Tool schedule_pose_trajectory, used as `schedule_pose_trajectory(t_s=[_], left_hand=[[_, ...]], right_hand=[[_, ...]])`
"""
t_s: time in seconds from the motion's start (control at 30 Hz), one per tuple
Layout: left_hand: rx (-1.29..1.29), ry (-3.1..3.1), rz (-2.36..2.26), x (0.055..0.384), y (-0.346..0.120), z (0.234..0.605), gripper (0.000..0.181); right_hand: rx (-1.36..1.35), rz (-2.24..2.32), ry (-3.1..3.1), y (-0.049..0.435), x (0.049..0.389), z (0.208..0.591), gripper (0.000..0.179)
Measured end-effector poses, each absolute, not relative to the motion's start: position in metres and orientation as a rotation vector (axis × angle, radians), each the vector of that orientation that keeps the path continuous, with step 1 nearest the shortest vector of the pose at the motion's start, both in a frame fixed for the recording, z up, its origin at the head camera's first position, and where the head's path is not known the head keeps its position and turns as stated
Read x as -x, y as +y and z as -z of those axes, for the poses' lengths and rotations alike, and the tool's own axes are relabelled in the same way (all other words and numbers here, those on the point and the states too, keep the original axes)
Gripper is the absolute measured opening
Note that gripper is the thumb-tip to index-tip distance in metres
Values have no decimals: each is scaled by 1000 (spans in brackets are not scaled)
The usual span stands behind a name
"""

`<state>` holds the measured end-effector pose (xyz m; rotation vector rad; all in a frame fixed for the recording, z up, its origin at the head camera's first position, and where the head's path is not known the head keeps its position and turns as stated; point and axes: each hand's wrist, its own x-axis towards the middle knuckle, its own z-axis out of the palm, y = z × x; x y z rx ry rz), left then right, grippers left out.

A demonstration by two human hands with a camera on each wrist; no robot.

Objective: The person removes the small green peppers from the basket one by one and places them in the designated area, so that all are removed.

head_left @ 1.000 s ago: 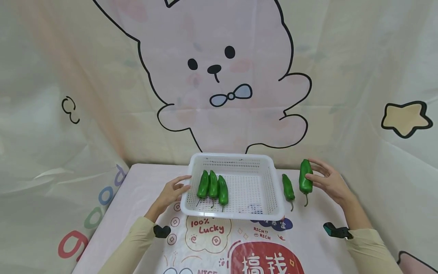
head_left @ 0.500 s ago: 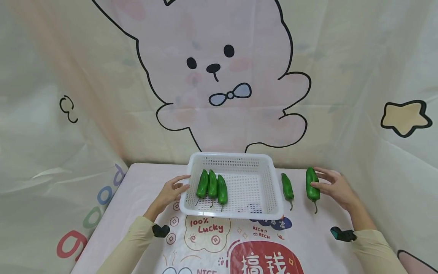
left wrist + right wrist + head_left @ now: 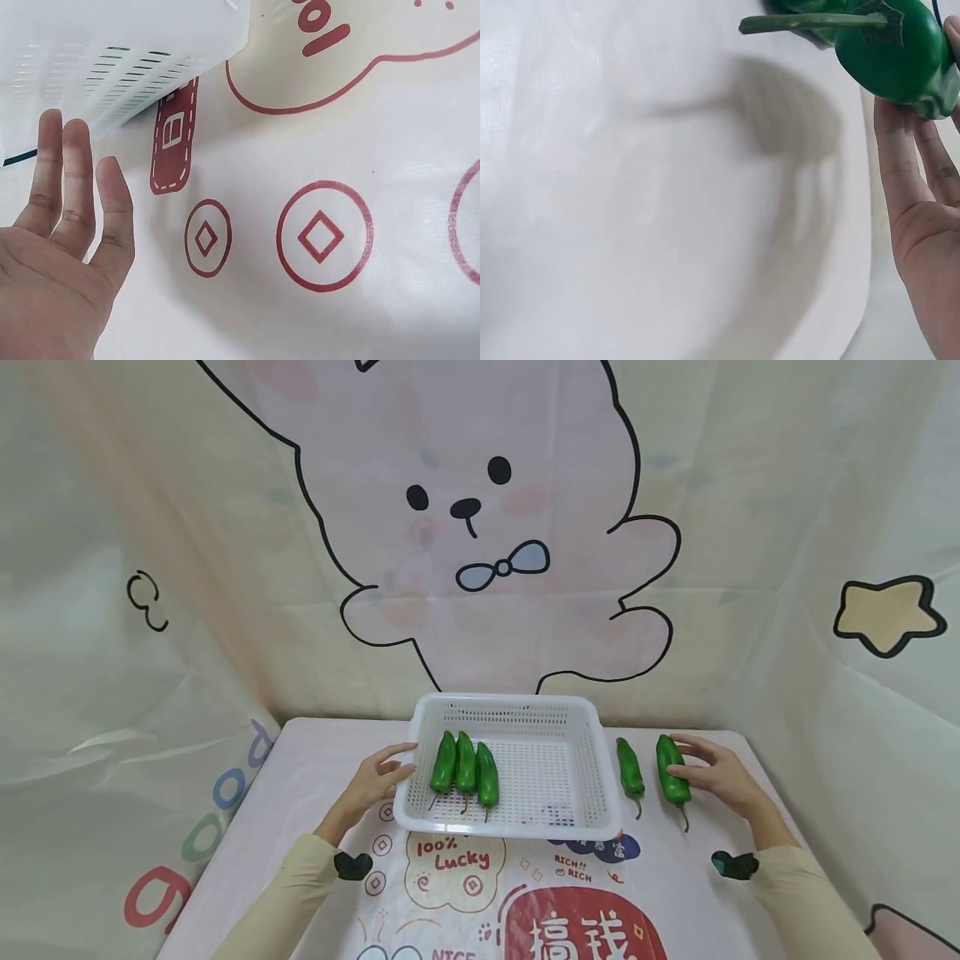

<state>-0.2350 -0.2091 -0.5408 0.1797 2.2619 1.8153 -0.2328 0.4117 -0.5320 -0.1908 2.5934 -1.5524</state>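
My right hand (image 3: 723,774) pinches a green pepper (image 3: 672,770) between thumb and fingers, its stem pointing toward me. In the right wrist view the pepper (image 3: 900,56) hangs above the table, its shadow apart from it. Another green pepper (image 3: 630,767) lies on the table between the held one and the white basket (image 3: 613,793). Three green peppers (image 3: 466,764) lie side by side in the left part of that basket. At the basket's left rim is my left hand (image 3: 375,781); its fingers (image 3: 77,172) are straight against or close to the perforated wall.
A pale printed cloth with red writing (image 3: 570,918) covers the table (image 3: 330,760). Behind the basket hangs a curtain (image 3: 480,635) with a cartoon animal. More curtain (image 3: 885,760) closes off both sides.
My right hand first moves the pepper right and toward me, then back left and a little lower, nearer the pepper on the table. The left hand and basket stay put.
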Motion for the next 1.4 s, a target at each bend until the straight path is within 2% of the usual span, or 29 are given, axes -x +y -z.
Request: schedule_pose_trajectory(t_s=[0.73,1.0,1.4], left_hand=[[-189,2263,-1830,232,-207,538,54],[-207,2290,-1811,219,-200,511,50],[-174,2280,-1829,234,-208,541,54]], right_hand=[[106,1543,2513,401,246,549,73],[54,1502,2541,400,253,554,76],[69,1397,2660,393,257,560,68]])
